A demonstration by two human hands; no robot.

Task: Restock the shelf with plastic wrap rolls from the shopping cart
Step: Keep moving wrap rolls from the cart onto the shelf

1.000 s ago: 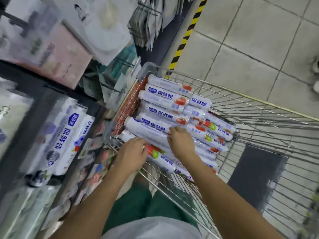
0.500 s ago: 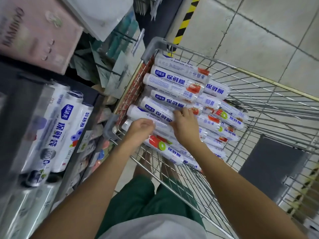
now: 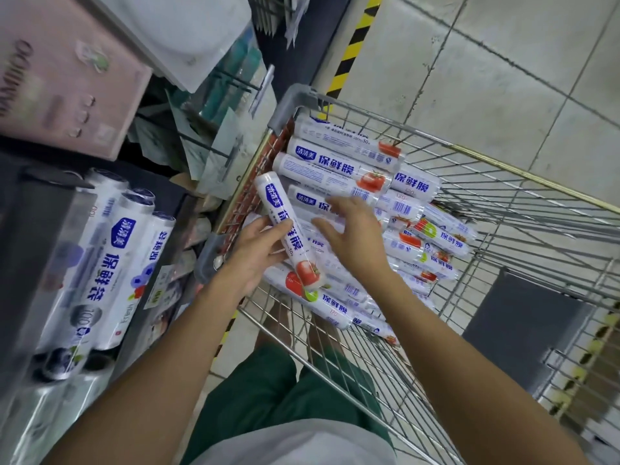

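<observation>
1. Probably the held plastic wrap roll point(image 3: 288, 229) is light and stiff. It is a slim cylinder in a glossy printed sleeve, so I judge it rigid along its length but slick to the touch. A grip round the middle should balance it; a grip near an end would let it swing.
2. Head view, left hand point(image 3: 255, 253): the fingers and thumb are curled round that roll near its middle. The roll is tilted, its upper end toward the shelf side, above the pile of rolls point(image 3: 339, 169) in the shopping cart point(image 3: 503, 159).
3. Right hand point(image 3: 352, 236): palm down over the pile with fingers spread apart, gripping nothing. Whether the fingertips touch a roll I cannot tell.
4. The shelf point(image 3: 33, 203) stands just left of the cart and bears upright shelved rolls point(image 3: 110, 250); both forearms reach forward from below.
</observation>
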